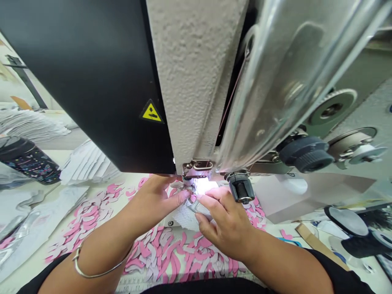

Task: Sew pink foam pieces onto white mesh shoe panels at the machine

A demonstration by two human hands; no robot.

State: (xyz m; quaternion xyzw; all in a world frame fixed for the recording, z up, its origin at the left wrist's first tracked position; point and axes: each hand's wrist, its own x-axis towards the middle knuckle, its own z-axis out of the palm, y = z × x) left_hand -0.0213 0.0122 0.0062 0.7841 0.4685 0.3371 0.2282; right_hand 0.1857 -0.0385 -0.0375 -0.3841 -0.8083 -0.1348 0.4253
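Note:
Under the lit needle area of a sewing machine (196, 81) lies a light grey mesh fabric piece (183, 218), with a small pink striped patch visible near the needle. My left hand (161, 196) holds its left side, thumb pressed on top; the other fingers are partly hidden by the machine head. On the right side, my right hand (222, 212) grips the same piece between thumb and bent fingers, fingertips close to the bright spot. Glare washes out the needle and presser foot (197, 179).
Many pink and white curved scraps (165, 253) cover the table around the machine bed. Stacked white pieces (88, 163) and a dark patterned bottle (27, 159) stand at left. Black thread spools (366, 245) and a brown strip (320, 245) lie at right.

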